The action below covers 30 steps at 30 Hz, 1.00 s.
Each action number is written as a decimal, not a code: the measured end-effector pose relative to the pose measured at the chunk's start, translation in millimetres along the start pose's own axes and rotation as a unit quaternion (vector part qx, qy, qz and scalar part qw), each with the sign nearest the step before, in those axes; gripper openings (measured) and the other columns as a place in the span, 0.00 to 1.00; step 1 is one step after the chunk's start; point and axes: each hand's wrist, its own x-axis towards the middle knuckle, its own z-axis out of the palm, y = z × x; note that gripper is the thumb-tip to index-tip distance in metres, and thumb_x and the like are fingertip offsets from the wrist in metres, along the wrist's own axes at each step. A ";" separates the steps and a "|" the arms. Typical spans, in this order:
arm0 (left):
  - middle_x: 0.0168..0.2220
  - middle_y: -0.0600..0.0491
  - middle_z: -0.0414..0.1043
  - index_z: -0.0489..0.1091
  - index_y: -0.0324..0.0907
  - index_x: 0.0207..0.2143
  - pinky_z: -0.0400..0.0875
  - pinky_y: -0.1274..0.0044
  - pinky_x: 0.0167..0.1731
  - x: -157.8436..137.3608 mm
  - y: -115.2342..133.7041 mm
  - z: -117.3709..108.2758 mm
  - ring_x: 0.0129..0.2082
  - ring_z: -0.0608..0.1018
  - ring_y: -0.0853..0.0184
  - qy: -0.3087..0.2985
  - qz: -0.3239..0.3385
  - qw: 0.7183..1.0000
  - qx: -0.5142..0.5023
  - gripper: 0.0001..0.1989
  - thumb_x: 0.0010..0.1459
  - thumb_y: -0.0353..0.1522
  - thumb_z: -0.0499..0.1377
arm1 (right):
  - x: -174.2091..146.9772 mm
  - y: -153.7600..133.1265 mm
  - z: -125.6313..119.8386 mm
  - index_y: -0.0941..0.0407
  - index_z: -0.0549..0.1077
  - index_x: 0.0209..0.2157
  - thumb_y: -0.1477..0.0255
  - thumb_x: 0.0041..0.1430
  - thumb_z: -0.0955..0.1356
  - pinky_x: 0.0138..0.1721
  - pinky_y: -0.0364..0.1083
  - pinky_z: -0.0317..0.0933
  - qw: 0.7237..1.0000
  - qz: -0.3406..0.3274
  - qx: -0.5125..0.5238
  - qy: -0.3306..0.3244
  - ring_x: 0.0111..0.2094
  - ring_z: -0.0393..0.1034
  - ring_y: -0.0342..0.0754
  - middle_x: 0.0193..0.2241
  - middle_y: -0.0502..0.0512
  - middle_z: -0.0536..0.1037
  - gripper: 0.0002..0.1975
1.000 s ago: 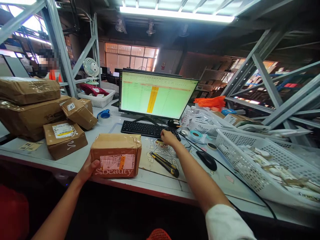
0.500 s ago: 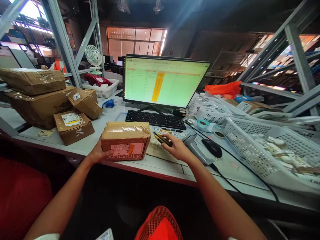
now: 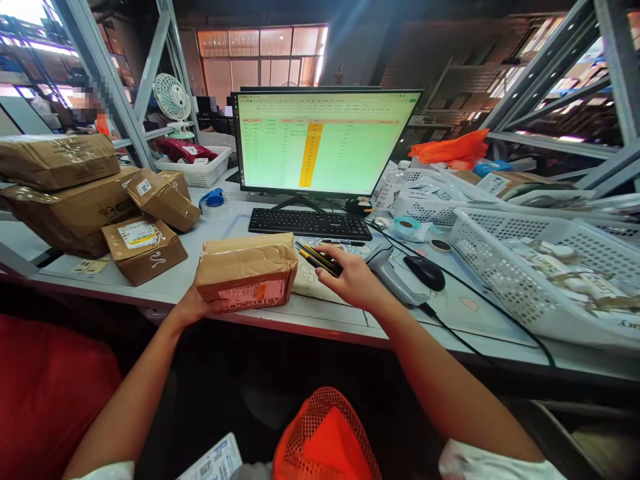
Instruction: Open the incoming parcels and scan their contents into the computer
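Note:
A taped cardboard box point(image 3: 245, 270) with a pink label on its front side rests at the near edge of the desk. My left hand point(image 3: 193, 305) grips its left end, thumb on the front face and the other fingers hidden behind. In my right hand point(image 3: 347, 273) is a black and yellow box cutter point(image 3: 320, 259), its tip pointing at the box's upper right corner. Whether the tip touches the cardboard I cannot tell. A grey barcode scanner point(image 3: 395, 277) lies just right of my right hand.
A monitor point(image 3: 325, 143) and black keyboard point(image 3: 310, 223) stand behind the box. Several cardboard boxes point(image 3: 145, 247) are stacked at left. To the right are a mouse point(image 3: 424, 273), a cable, tape rolls point(image 3: 407, 227) and a white basket point(image 3: 500, 267) of small packs.
My right hand has lifted the box cutter up and left to the box's right corner. The box has tilted slightly, still held by my left hand. The camera view has shifted a little.

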 end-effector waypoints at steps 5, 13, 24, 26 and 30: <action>0.59 0.39 0.72 0.67 0.41 0.60 0.59 0.53 0.67 -0.2 1.1 -0.1 0.63 0.70 0.43 0.020 0.005 1.000 0.019 0.52 0.32 0.48 0.78 | -9.0 -17.1 -10.4 0.55 0.76 0.48 0.69 0.59 0.67 0.44 0.48 0.68 0.999 -0.026 -0.031 -0.009 0.39 0.75 0.51 0.42 0.56 0.81 0.16; 0.60 0.37 0.69 0.58 0.40 0.66 0.63 0.55 0.64 2.2 -3.5 4.0 0.63 0.70 0.44 0.053 0.023 0.998 0.016 0.60 0.34 0.50 0.77 | -31.5 -22.5 -26.5 0.52 0.77 0.49 0.70 0.58 0.68 0.40 0.46 0.70 0.998 -0.026 -0.016 -0.063 0.37 0.77 0.50 0.40 0.53 0.83 0.17; 0.63 0.38 0.61 0.62 0.47 0.69 0.38 0.46 0.67 3.6 101.0 24.1 0.65 0.59 0.38 0.163 0.186 0.810 0.532 0.44 0.51 0.37 0.71 | -16.0 -9.6 -11.6 0.51 0.67 0.62 0.66 0.63 0.68 0.47 0.52 0.71 0.995 0.010 -0.085 -0.058 0.45 0.78 0.57 0.48 0.58 0.81 0.26; 0.62 0.36 0.61 0.61 0.45 0.69 0.42 0.45 0.65 6.6 103.0 34.0 0.63 0.60 0.37 0.152 0.172 0.796 0.559 0.42 0.52 0.35 0.69 | -9.2 -24.2 4.0 0.50 0.65 0.64 0.66 0.64 0.68 0.44 0.51 0.70 0.993 -0.003 -0.092 -0.075 0.43 0.79 0.57 0.46 0.58 0.82 0.27; 0.63 0.33 0.60 0.59 0.43 0.70 0.44 0.45 0.64 6.2 99.3 45.1 0.62 0.60 0.36 0.143 0.161 0.787 0.578 0.42 0.54 0.34 0.66 | 14.1 -44.7 32.7 0.48 0.58 0.71 0.67 0.66 0.65 0.42 0.52 0.70 0.990 -0.035 -0.118 -0.065 0.41 0.79 0.58 0.48 0.58 0.82 0.33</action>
